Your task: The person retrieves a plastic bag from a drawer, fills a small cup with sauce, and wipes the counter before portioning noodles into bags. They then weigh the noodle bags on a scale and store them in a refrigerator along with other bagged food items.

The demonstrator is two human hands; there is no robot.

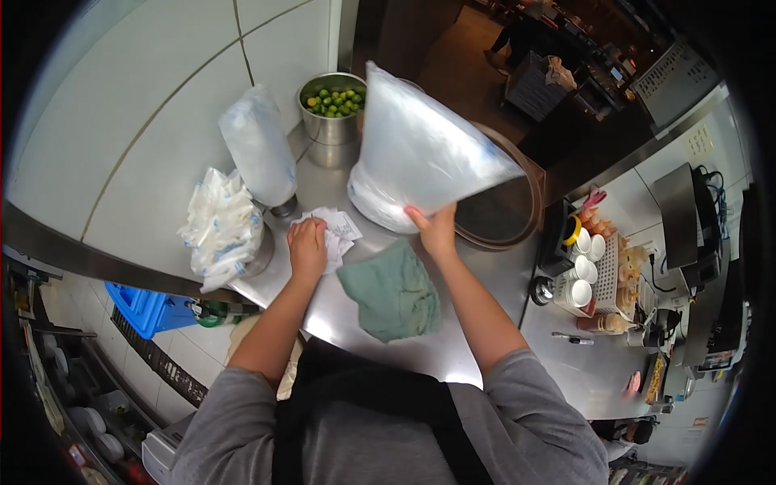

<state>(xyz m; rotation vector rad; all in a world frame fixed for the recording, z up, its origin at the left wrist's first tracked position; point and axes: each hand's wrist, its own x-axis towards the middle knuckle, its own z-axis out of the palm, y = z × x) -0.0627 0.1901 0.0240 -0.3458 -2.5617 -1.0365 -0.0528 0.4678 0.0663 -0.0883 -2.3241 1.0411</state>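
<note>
My right hand (437, 229) grips the lower edge of a large clear plastic bag (420, 145), which stands tilted over the steel counter (368, 303). On white paper slips (340, 229) lies my left hand (308, 246), its fingers curled against them. A folded green cloth (391, 293) rests on the counter between my forearms. Left of the slips are a bundle of white plastic bags (220, 226) and an upright roll of clear bags (261, 145).
Behind the slips, a steel pot (331, 129) holds small green citrus fruits. A round dark tray (505, 206) is partly behind the large bag. White cups (579, 293) and a white basket (609, 271) stand at right. Part of another person (621, 436) shows at lower right.
</note>
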